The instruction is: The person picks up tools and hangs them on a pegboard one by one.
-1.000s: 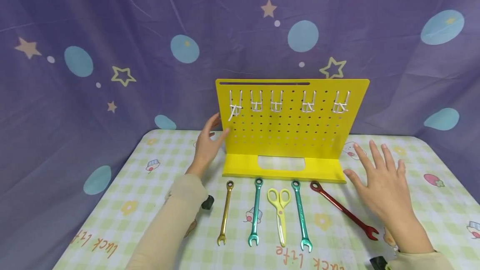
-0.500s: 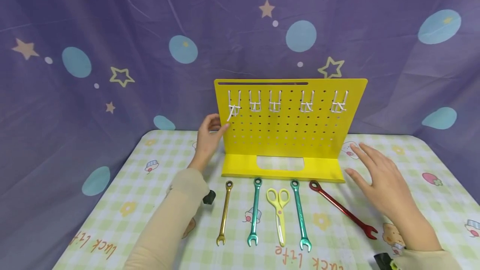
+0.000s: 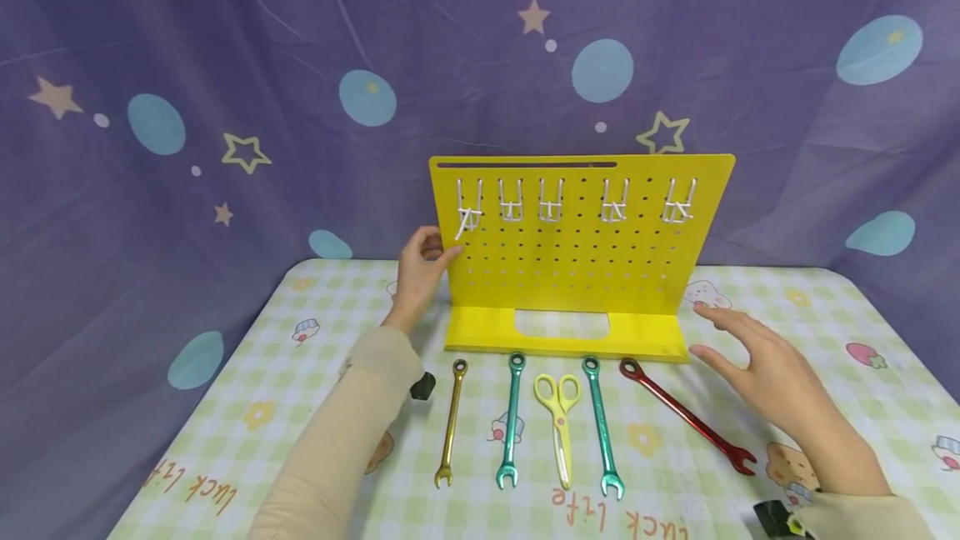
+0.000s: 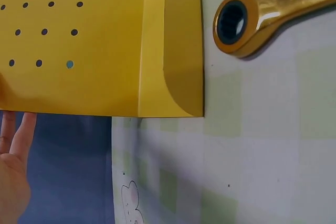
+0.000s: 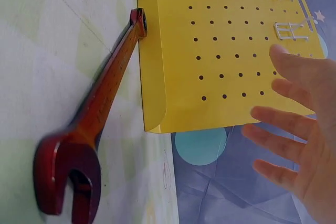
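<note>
A yellow metal pegboard [image 3: 570, 294] stands upright on its base, with several white wire hooks [image 3: 550, 211] along its upper part. My left hand [image 3: 420, 277] pinches its left edge, thumb in front and fingers behind. Beyond the board's lower right corner, my right hand [image 3: 776, 377] hovers apart from it with fingers spread and nothing held. In front of the base lie a gold wrench [image 3: 452, 427], a teal wrench [image 3: 513, 415], yellow scissors [image 3: 562, 423], a second teal wrench [image 3: 602, 423] and a slanted red wrench [image 3: 686, 415]. The red wrench [image 5: 113, 80] looms large in the right wrist view.
A green-and-white checked tablecloth [image 3: 300, 390] with printed figures covers the table. Behind the table hangs a purple curtain [image 3: 480, 48] with stars and blue ovals. A small black piece sits at each wrist.
My right hand has turned sideways and dropped slightly, its fingers less raised. My left thumb and fingers have closed in on the board's left edge. The tools have stayed put.
</note>
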A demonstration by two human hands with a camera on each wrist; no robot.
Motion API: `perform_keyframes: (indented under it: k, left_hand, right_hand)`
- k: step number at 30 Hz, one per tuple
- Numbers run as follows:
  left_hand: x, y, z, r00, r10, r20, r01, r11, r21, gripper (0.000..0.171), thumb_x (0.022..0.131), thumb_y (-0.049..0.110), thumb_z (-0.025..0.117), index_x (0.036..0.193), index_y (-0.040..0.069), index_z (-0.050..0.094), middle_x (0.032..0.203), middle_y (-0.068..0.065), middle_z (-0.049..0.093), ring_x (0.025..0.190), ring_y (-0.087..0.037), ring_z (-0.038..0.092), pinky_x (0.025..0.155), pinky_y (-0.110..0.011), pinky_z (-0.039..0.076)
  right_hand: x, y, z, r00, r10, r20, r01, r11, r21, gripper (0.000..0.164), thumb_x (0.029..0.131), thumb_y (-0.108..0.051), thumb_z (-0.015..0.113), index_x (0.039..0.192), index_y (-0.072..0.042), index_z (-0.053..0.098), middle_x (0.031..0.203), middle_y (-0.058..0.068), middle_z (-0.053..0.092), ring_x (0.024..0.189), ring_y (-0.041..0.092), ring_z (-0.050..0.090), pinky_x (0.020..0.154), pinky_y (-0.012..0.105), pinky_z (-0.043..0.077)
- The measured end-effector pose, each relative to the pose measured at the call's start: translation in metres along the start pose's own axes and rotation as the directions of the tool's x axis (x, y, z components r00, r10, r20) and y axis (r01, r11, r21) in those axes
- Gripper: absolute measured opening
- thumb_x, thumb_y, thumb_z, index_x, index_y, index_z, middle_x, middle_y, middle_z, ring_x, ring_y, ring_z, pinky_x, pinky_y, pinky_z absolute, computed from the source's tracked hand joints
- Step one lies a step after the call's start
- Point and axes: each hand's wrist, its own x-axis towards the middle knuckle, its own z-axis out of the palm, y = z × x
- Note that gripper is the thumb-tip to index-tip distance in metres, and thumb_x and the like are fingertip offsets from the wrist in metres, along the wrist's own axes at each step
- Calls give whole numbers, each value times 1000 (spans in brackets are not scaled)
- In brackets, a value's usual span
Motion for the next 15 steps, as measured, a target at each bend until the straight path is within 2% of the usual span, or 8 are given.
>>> perform_keyframes:
  k: [4, 8, 12, 15]
  left_hand:
    - [-1, -2, 1, 1000, -2, -14, 2, 1000, 10, 29, 87, 10, 77, 110, 1, 60, 105, -13, 61, 93, -23, 59, 81, -28, 50]
    - [-2, -3, 2, 1000, 7, -22, -6, 999, 45, 27, 87, 12, 77, 108, 3, 61, 101, -11, 62, 89, -21, 59, 71, -24, 50]
    - [-2, -4, 2, 999, 14, -29, -12, 997, 74, 27, 87, 14, 77, 107, 4, 62, 97, -11, 63, 87, -22, 60, 67, -23, 51]
    - [-1, -3, 2, 999, 20, -26, -18, 997, 80, 27, 87, 14, 77, 107, 3, 62, 97, -12, 63, 87, -23, 60, 69, -24, 51]
  right_hand:
    - [1, 2, 2, 998, 13, 60, -16, 999, 41, 57, 92, -32, 73, 142, -13, 54, 130, 18, 60, 110, 41, 58, 82, 63, 46]
    - [4, 2, 5, 990, 24, 140, -34, 997, 72, 52, 91, -30, 74, 136, -10, 58, 125, 14, 64, 100, 31, 64, 82, 55, 50]
    - [5, 1, 9, 972, 40, 231, -66, 992, 106, 49, 91, -26, 75, 133, -6, 60, 120, 12, 67, 93, 23, 65, 78, 45, 51]
    - [5, 0, 13, 957, 41, 289, -84, 987, 139, 44, 90, -22, 75, 128, -5, 63, 114, 10, 68, 89, 18, 64, 74, 38, 51]
